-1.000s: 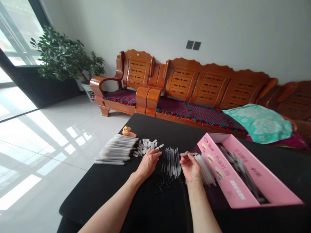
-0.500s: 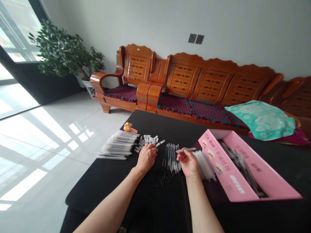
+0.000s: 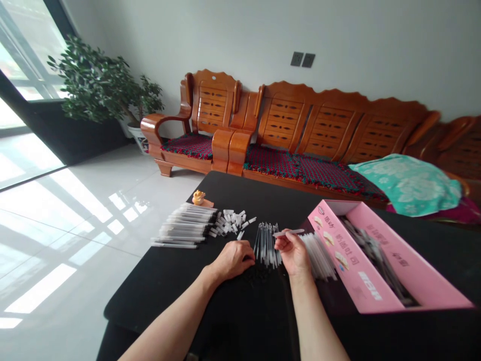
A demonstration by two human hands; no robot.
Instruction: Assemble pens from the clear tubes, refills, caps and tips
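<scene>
Showing a black table seen from above, the view centres on two bare forearms reaching in from the near edge, with the hands apart. The left hand (image 3: pixel 233 259) rests palm down on the tabletop, fingers loosely curled and nothing visible in them, just beside a fan of thin clear pen refills (image 3: pixel 266 245). The right hand (image 3: pixel 293 253) is raised on the right side of that fan, pinching a slim white pen (image 3: pixel 287 232) that points toward the right.

To the far left lies a neat stack of white pen barrels (image 3: pixel 184 226), and next to it a loose heap of small white pen parts (image 3: pixel 231 221). A small orange figurine (image 3: pixel 198 198) sits beyond them. On the right, a bundle of white tubes (image 3: pixel 319 255) lies against a long pink cardboard box (image 3: pixel 353 265) filled with dark items.

The refills look like the easiest thing to disturb: a brush from either hand could scatter them. The loose white parts could roll off the far left of the table (image 3: pixel 169 286) if knocked, and the right wrist working close to the box could nudge the white bundle out of line.

Beyond the table stands a carved wooden sofa (image 3: pixel 315 110) with a teal cloth (image 3: pixel 406 183) on its right end.
</scene>
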